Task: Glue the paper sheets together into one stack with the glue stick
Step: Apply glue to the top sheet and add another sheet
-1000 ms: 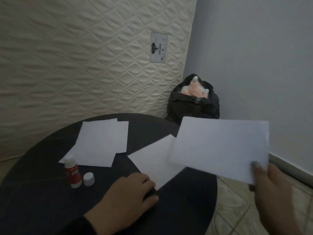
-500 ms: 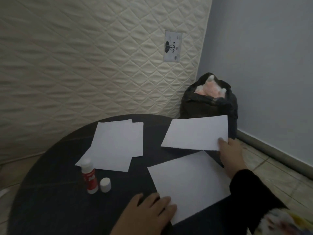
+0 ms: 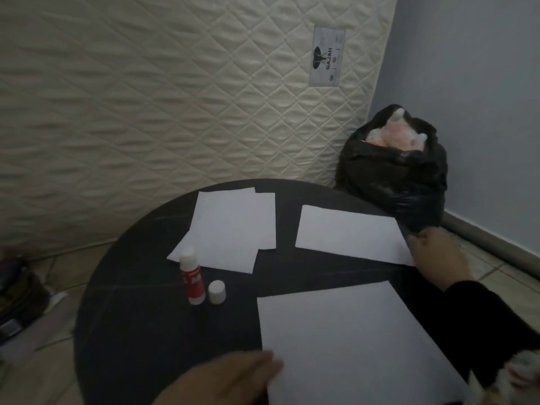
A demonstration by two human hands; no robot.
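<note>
On the round black table (image 3: pixel 140 325) lie white paper sheets. A loose pile of overlapping sheets (image 3: pixel 230 229) sits at the back. A single sheet (image 3: pixel 347 233) lies at the back right, and my right hand (image 3: pixel 435 258) rests at its right edge, fingers touching it. A large sheet (image 3: pixel 344 340) lies nearest me, with the flat fingers of my left hand (image 3: pixel 222 381) on its left edge. The red and white glue stick (image 3: pixel 191 279) stands upright and uncapped, its white cap (image 3: pixel 217 292) beside it.
A quilted cream mattress (image 3: pixel 163 92) leans against the wall behind the table. A black bag (image 3: pixel 391 173) with something pink inside stands on the floor at the right. Dark clutter (image 3: pixel 20 296) lies on the tiled floor at the left.
My right hand carried a sheet from mid-air down onto the back right of the table. The near sheet now lies straighter, and my left hand stays at its left edge.
</note>
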